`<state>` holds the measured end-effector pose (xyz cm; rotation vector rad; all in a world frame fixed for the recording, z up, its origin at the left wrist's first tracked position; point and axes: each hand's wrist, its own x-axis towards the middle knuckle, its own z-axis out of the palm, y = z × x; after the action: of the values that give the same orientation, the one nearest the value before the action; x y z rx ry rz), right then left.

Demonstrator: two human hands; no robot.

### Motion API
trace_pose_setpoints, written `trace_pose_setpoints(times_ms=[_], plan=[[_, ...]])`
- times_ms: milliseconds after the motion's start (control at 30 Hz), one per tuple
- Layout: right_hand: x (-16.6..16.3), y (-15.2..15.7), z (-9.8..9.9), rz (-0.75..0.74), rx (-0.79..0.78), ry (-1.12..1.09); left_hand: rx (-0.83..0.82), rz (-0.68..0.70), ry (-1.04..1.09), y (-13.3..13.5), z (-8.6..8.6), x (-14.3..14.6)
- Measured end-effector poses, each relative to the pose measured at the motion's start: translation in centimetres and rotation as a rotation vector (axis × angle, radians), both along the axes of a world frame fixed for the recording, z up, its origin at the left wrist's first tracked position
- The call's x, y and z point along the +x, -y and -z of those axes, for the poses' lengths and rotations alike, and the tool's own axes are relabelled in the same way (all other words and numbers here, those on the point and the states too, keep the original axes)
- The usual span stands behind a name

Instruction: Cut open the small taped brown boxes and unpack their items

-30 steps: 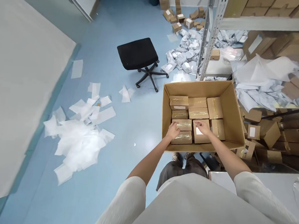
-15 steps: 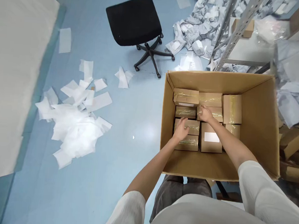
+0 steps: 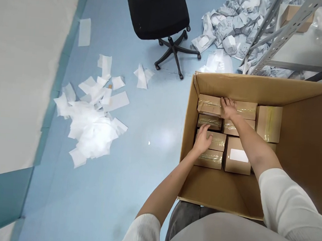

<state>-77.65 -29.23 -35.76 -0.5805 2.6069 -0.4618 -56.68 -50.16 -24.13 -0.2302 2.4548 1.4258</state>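
A large open cardboard carton (image 3: 211, 187) stands in front of me, with several small taped boxes packed inside. My right hand (image 3: 228, 108) lies with its fingers spread over the seam between the far left box (image 3: 210, 103) and the far middle box (image 3: 245, 109). My left hand (image 3: 203, 140) rests at the left end of a small taped box (image 3: 217, 140), thumb and fingers apart. Beyond its fingertips is a lower, shaded box (image 3: 209, 121). A box with a white label (image 3: 237, 155) sits to the right of my left hand.
A black swivel chair (image 3: 159, 12) stands beyond the carton. White paper sheets (image 3: 93, 130) are heaped on the blue floor at left. Many grey mailing bags (image 3: 232, 29) lie at the back, near a metal shelf frame (image 3: 284, 37). A box (image 3: 297, 18) sits on the shelf.
My right hand has moved from the second-row middle box to the far row's seam. My left hand stays over about the same box. The far left box's front label no longer shows. My view has shifted.
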Motion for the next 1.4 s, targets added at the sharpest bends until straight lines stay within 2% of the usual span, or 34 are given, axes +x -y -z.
trace_pose_setpoints(times_ms=[133,233,467,633,767,933,1133,1267,1400], plan=[[3.0,0.4,-1.8,-0.006,-0.030,0.004,-0.003,-0.004,0.018,-0.3,0.3,0.3],[5.2,0.3,-3.9,-0.005,-0.081,0.000,-0.017,-0.008,0.028,-0.3,-0.4,0.1],[7.9,-3.4,-11.0,-0.011,-0.188,-0.035,-0.109,-0.053,-0.033,0.1,-4.5,-1.8],[10.8,-6.0,-16.3,-0.018,-0.238,-0.054,-0.097,-0.135,-0.008,0.2,-6.7,-1.9],[14.1,-7.6,-19.9,0.046,-0.269,-0.080,-0.047,-0.073,0.033,-0.2,-8.4,-1.3],[19.6,-9.3,-24.9,0.198,-0.232,-0.132,-0.027,0.082,-0.046,-1.0,-11.3,-0.7],[27.9,-11.9,-31.6,0.390,-0.177,-0.300,0.091,0.251,-0.202,-4.3,-15.3,0.5],[34.4,-14.1,-35.6,0.506,-0.092,-0.421,0.179,0.373,-0.256,-8.2,-17.8,2.3],[42.0,-16.3,-38.5,0.677,0.035,-0.478,0.263,0.544,-0.299,-12.8,-19.9,5.3]])
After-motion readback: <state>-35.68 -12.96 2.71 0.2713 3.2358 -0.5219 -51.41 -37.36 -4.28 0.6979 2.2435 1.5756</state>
